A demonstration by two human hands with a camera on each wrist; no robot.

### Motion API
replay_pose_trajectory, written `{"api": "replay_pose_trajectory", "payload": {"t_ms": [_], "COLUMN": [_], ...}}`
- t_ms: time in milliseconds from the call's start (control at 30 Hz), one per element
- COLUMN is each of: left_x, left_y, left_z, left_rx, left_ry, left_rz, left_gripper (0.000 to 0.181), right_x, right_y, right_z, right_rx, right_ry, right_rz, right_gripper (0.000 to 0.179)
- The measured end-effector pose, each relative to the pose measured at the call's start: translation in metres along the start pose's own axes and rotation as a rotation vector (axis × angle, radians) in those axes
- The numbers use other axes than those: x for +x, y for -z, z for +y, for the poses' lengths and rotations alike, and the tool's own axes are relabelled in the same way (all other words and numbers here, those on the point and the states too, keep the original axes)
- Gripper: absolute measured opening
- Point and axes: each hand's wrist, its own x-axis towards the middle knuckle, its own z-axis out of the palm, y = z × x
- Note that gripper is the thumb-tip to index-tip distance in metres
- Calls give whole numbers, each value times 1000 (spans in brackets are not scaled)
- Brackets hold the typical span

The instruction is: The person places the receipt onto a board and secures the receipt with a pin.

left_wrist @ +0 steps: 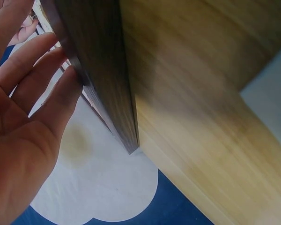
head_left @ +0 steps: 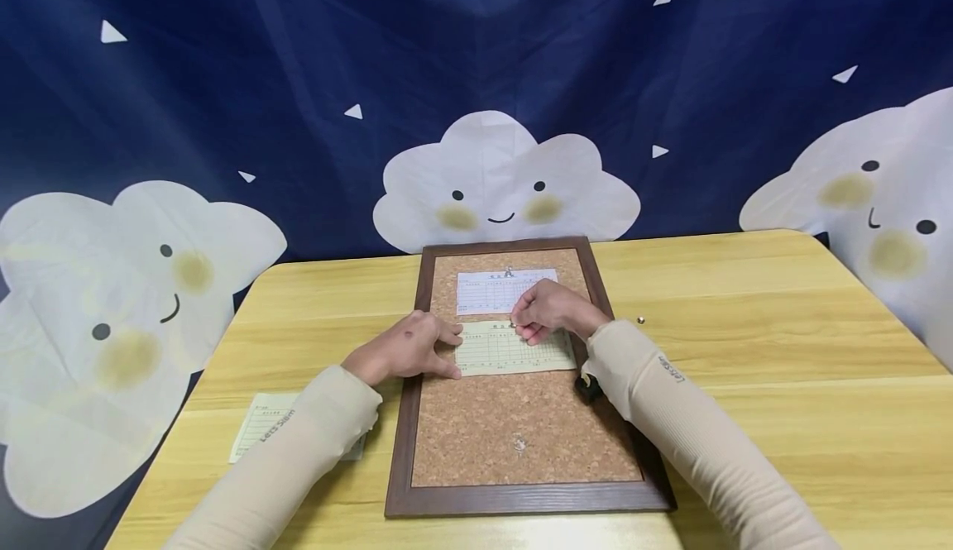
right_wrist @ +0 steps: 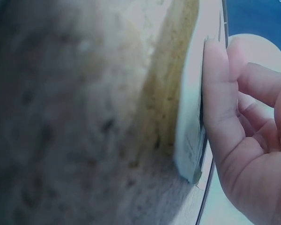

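Observation:
A framed cork board (head_left: 476, 426) lies on the table with a white printed slip (head_left: 476, 294) near its top. A small shiny pin (head_left: 510, 272) sits at that slip's upper edge. Below lies a pale green printed slip (head_left: 484, 356). My right hand (head_left: 551, 308) pinches a small metallic pin (head_left: 513, 326) at the green slip's top edge; the fingers partly hide it. In the right wrist view, the fingertips are close against the paper (right_wrist: 189, 117). With fingers extended, my left hand (head_left: 413, 345) rests across the frame, thumb and fingertips at the slip's left edge.
Another pale green slip (head_left: 256, 426) lies on the table at left, partly under my left forearm. A small shiny piece (head_left: 641, 319) lies right of the board. Another shiny pin (head_left: 519, 445) is on the lower cork. A dark object (head_left: 588, 388) shows beside my right sleeve.

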Motion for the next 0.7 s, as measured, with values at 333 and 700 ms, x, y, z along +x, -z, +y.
{"api": "replay_pose_trajectory", "payload": {"t_ms": [333,700], "left_x": [1,1], "left_y": [-1,-1], "left_z": [0,0], "left_rx": [10,10], "left_ry": [-1,-5], "left_rz": [1,1], "left_gripper": [49,48], "right_x": [-3,-2], "right_y": [1,-1], "right_z": [-1,-1], "right_rx": [-10,-37], "right_ry": [25,27], "right_rz": [-26,0], "right_gripper": [9,8]}}
